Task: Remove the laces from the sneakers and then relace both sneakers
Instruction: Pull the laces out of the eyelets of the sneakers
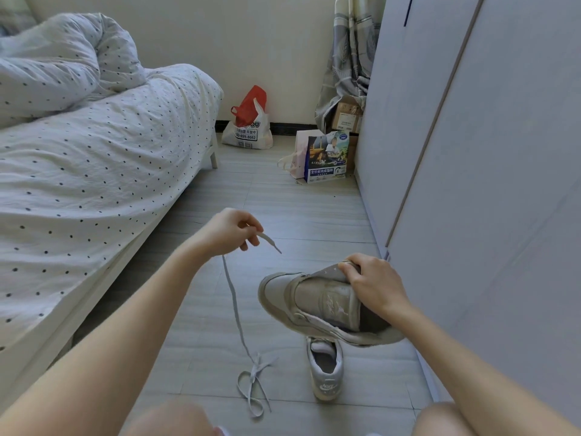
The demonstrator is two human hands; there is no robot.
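The left hand [229, 229] pinches a grey shoelace [234, 305] near its tip between curled fingers; the lace hangs to a loose pile on the floor [292, 209]. The right hand [374, 283] grips the raised, unlaced sneaker [314, 302] at its eyelet flap, above the second sneaker [325, 372] standing on the floor.

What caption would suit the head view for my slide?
Left hand pinches a lace end while right hand holds an unlaced sneaker above the second sneaker.

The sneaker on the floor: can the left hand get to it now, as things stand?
Probably yes, but not freely: the floor sneaker lies uncovered below the held sneaker, yet the left hand is raised and its fingers pinch the lace.
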